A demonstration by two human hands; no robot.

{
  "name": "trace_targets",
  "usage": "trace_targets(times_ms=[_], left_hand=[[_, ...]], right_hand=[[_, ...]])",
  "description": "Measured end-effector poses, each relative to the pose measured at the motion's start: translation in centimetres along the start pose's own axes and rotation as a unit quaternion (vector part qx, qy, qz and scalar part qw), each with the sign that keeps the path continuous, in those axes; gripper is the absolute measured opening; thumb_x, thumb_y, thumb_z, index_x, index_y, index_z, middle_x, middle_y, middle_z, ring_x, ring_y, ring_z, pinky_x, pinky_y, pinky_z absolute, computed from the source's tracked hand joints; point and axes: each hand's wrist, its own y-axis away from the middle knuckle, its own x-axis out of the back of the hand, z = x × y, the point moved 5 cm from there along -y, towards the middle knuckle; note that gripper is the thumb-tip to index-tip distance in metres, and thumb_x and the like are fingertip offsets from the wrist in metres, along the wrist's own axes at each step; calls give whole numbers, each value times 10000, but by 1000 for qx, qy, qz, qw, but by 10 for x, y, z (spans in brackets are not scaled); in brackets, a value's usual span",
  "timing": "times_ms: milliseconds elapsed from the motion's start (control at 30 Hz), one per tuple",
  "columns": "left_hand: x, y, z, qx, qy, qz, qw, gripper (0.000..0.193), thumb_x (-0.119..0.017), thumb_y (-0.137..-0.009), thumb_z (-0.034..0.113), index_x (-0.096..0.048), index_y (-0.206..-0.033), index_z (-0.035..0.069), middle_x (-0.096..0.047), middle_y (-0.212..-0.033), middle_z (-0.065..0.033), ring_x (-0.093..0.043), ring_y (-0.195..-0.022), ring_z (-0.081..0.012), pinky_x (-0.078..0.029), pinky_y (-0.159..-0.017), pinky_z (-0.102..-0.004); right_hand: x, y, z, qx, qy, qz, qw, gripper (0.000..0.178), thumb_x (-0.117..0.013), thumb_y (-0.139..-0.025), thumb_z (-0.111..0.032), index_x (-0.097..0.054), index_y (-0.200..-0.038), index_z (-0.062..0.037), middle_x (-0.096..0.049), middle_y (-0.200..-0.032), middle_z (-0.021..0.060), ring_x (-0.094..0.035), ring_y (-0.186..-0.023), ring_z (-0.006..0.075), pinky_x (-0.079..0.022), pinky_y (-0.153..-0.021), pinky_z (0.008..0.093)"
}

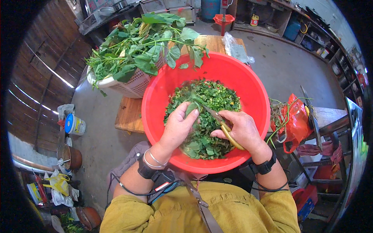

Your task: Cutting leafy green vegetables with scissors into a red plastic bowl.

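Over a large red basin (pixel 254 101) my left hand (pixel 180 122) pinches a few green leaves (pixel 193 106). My right hand (pixel 241 130) grips a pair of scissors (pixel 232 136) with yellowish handles. The scissor blades point up and left, close to the leaves at my left fingertips; whether they touch cannot be made out. Chopped greens (pixel 211 95) cover the bottom of the basin below both hands. At the far left, a white slotted basket (pixel 134 83) is heaped with long leafy stems (pixel 145 50) that hang over the basin's rim.
The basket and basin rest by a wooden table (pixel 130 116). To the right hang a red plastic bag (pixel 297 116) and loose stems beside a dark rack (pixel 338 128). A white bucket with a blue lid (pixel 75 125) stands on the floor at left. Shelves (pixel 272 17) line the back.
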Motion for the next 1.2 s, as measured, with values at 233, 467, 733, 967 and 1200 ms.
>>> trace_targets(times_ms=[233,467,733,967,1200], left_hand=[[10,-3,-5,-29,15,48,998,208,-581,-894,161,-553,-1067,49,-578,-834,26,-519,-652,-32,-435,-558,-179],[11,-4,-1,-54,75,63,994,194,-574,-894,135,-563,-1062,39,-595,-889,21,-539,-695,-45,-470,-614,-199],[6,-3,-6,-13,43,17,999,195,-565,-898,143,-587,-1067,49,-598,-898,40,-530,-694,-37,-453,-596,-195],[2,-3,-1,-17,71,24,997,190,-570,-901,182,-589,-1041,54,-590,-823,43,-527,-654,-29,-435,-542,-183],[4,-1,1,-4,48,29,998,167,-563,-907,192,-587,-1003,57,-581,-768,34,-514,-592,-39,-427,-542,-184]], right_hand=[[2,-1,7,-57,-35,27,997,533,-760,-628,-436,-602,-954,-44,-593,-697,147,-595,-666,322,-468,-600,394],[-5,2,5,5,-5,1,1000,670,-780,-597,-435,-544,-1083,-38,-585,-880,131,-547,-883,328,-405,-785,417],[-3,0,1,43,25,26,998,619,-769,-607,-441,-563,-1043,-53,-585,-811,126,-562,-832,320,-423,-746,416],[3,0,6,0,-2,67,998,560,-770,-614,-437,-589,-973,-48,-591,-717,122,-587,-665,305,-458,-597,401],[4,1,1,-7,-6,57,998,516,-771,-627,-419,-605,-957,-60,-580,-669,136,-588,-624,309,-460,-558,396]])
